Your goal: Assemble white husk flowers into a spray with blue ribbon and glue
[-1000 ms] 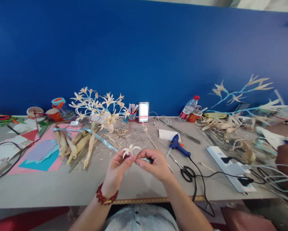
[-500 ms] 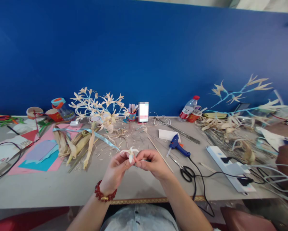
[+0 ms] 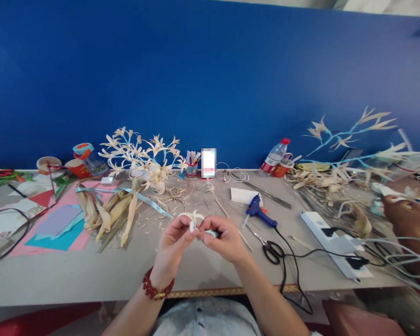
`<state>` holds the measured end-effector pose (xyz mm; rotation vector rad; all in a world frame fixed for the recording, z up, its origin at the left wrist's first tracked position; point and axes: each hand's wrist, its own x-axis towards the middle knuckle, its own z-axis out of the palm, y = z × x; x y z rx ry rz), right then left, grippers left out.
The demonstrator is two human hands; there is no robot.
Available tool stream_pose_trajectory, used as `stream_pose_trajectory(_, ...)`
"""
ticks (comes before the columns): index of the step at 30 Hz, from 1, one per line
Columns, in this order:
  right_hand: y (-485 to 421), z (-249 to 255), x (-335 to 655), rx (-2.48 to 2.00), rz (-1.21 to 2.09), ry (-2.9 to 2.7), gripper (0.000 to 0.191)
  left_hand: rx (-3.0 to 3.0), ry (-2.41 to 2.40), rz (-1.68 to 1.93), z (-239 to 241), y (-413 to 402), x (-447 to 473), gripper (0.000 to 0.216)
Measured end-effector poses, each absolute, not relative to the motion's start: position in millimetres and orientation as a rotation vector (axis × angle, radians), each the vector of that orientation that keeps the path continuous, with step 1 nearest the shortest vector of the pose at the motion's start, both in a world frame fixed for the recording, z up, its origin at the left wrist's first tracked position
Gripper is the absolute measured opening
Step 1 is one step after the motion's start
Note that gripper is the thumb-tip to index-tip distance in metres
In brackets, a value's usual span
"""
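Observation:
My left hand (image 3: 176, 235) pinches a small pale corn-husk flower (image 3: 195, 218) between thumb and fingers, its petals pointing up. Beside it, my right hand (image 3: 220, 237) is closed at the flower's base on a light-blue piece (image 3: 212, 233), mostly hidden by the fingers. The two hands almost touch above the front of the table. A light-blue tape strip (image 3: 150, 203) slants down from the dried corn husks (image 3: 117, 214) to the fingers of my left hand. A wooden stick (image 3: 234, 225) lies just beyond my right hand.
On the right are a blue glue gun (image 3: 260, 211), black-handled scissors (image 3: 273, 252) and a power strip (image 3: 336, 247) with cables. Finished husk flowers (image 3: 143, 154) stand at back left, near a phone (image 3: 208, 161). A co-worker's hand (image 3: 404, 214) works at far right.
My hands have shifted slightly right and up with the flower, and more light blue shows in my right hand. The co-worker's hand has moved left and into fuller view.

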<state>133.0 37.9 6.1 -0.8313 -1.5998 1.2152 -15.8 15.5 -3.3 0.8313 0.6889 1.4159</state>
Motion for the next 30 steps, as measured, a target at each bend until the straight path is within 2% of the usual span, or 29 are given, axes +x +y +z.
stream_pose_trajectory(3, 37, 10, 134, -0.88, 1.152, -1.649, 0.014, 0.835, 0.756, 1.429, -3, 14, -16, 0.008)
stream_pose_trajectory(9, 39, 9, 136, -0.764, 1.405, -1.57, 0.019, 0.84, 0.692, 1.353, 4, 14, -22, 0.013)
stream_pose_trajectory(17, 40, 12, 135, -0.784, 1.538, -1.492, 0.023, 0.867, 0.669, 1.301, 8, 15, -24, 0.011)
stream_pose_trajectory(27, 34, 15, 137, -0.921, 1.29, -1.582, 0.018, 0.86, 0.783, 1.338, 6, 13, -26, 0.013)
stream_pose_trajectory(30, 34, 16, 137, -0.908, 1.328, -1.577, 0.021, 0.871, 0.771, 1.3, 9, 12, -25, 0.015)
